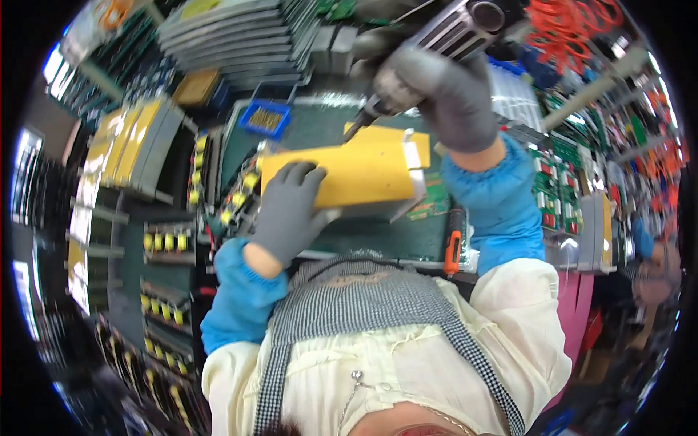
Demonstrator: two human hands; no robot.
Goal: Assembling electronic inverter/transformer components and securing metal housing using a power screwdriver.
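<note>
My left hand, in a grey glove, grips the near left corner of a yellow-faced metal case, fingers over the top and thumb at its near side. In my right hand, also gloved, is a power screwdriver, held above the case. Its bit points down and left, near the far edge of the yellow face; whether it touches cannot be made out. Motion smears the right hand somewhat. A green circuit board lies right of the case, partly hidden by it. Nearer to me rests an orange and black screwdriver.
A blue bin of small brass-coloured parts stands at the bench's far left. Stacked metal panels rise behind it. Yellow cases stand at left, by racks of assembled units. Orange coiled hoses hang far right, above circuit boards.
</note>
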